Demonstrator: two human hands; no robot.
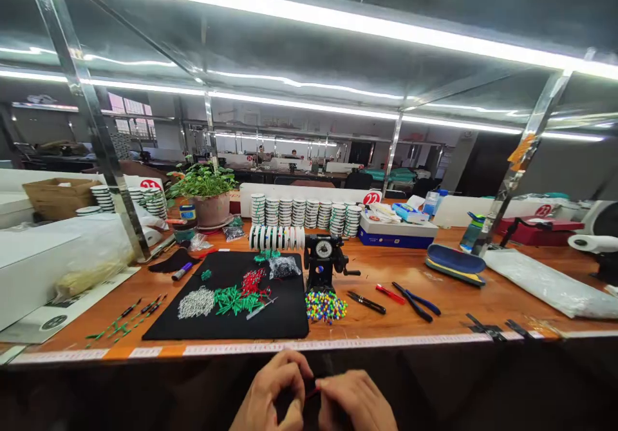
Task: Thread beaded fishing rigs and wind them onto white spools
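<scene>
Both my hands are low in front of the bench edge, fingers pinched together. My left hand and my right hand meet on a thin red strand stretched between their fingertips. On the bench ahead lies a black mat carrying a silver pile, green pieces and red pieces. A heap of coloured beads sits beside a small black winding device.
Pliers and a red pen lie right of the beads. Stacks of white spools, a potted plant, a box and a blue case stand further back. A measuring tape runs along the bench edge.
</scene>
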